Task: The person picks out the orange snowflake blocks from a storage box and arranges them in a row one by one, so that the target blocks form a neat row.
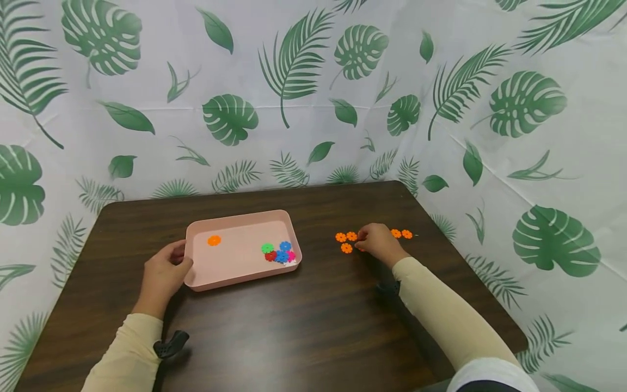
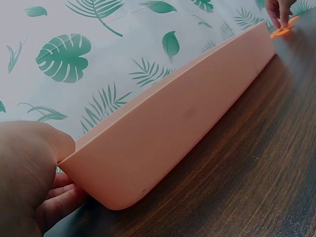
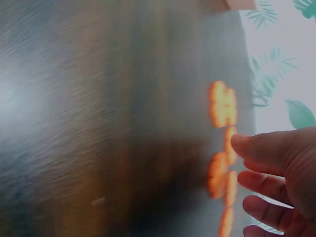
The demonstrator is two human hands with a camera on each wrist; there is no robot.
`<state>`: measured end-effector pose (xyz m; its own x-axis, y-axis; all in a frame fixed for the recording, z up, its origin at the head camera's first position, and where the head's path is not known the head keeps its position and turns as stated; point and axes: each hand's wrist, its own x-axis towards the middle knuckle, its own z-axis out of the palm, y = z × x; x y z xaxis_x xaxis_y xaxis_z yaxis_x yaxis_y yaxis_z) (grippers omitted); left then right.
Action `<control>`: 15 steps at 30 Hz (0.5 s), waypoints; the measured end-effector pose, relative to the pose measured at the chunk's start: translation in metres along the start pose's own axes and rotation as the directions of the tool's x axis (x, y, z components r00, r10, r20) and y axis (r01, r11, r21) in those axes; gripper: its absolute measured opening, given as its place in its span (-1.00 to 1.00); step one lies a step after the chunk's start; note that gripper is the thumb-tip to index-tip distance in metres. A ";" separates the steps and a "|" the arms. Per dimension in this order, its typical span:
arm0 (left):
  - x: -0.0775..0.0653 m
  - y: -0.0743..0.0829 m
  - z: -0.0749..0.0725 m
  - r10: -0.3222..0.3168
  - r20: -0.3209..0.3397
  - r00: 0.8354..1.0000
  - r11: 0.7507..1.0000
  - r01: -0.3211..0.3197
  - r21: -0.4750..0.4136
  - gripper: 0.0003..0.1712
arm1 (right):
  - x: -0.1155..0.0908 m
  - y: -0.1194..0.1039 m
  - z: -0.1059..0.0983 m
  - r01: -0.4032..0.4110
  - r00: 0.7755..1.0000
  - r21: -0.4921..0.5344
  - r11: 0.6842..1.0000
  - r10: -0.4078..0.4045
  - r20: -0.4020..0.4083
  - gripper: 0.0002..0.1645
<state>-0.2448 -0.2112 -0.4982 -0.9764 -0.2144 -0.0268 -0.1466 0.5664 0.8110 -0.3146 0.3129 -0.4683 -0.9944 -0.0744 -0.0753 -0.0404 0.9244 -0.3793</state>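
My left hand (image 1: pixel 164 275) grips the left end of a pink tray (image 1: pixel 230 220); in the left wrist view its thumb lies over the rim, the other fingers outside below it. In the tray lie one orange flower-shaped disc (image 1: pixel 214 240) at left and a cluster of green, red, blue and pink ones at right, with a blue disc (image 1: pixel 281 256) among them. My right hand (image 1: pixel 381 243) is over a group of orange flower-shaped discs (image 1: pixel 346 248) on the table, covering some in the head view. In the blurred right wrist view, its relaxed fingers (image 3: pixel 261 182) are beside the discs, nothing between them.
The dark wooden table (image 1: pixel 294 326) has rounded corners. A white cloth (image 1: pixel 313 71) with green leaves hangs behind it and along the right side. Two orange discs (image 1: pixel 401 234) lie beyond my right hand, toward the table's right edge.
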 end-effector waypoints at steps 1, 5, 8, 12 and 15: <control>0.000 -0.001 -0.001 0.006 -0.001 1.000 1.000 -0.006 0.000 -0.32 | 0.001 -0.002 -0.001 0.011 1.000 0.010 1.000 -0.011 -0.008 -0.83; 0.001 -0.003 -0.003 0.014 -0.015 1.000 1.000 -0.014 0.006 -0.33 | 0.009 -0.027 -0.009 0.084 0.996 0.100 0.991 -0.081 -0.034 -0.81; 0.000 -0.004 -0.004 0.021 -0.028 0.999 1.000 -0.021 0.008 -0.34 | 0.021 -0.064 -0.010 0.182 0.983 0.145 0.972 -0.179 -0.033 -0.80; -0.001 -0.004 -0.002 0.041 -0.034 0.999 0.999 -0.041 0.004 -0.35 | 0.040 -0.127 0.004 0.320 0.947 0.131 0.938 -0.321 -0.011 -0.81; -0.001 -0.003 0.004 0.071 -0.040 0.997 0.997 -0.071 -0.004 -0.37 | 0.051 -0.175 0.022 0.397 0.913 0.117 0.910 -0.405 0.053 -0.76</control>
<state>-0.2442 -0.2100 -0.5031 -0.9773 -0.2050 0.0542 -0.0760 0.5772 0.8131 -0.3557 0.1395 -0.4261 -0.8860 -0.4622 0.0363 -0.4205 0.7682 -0.4827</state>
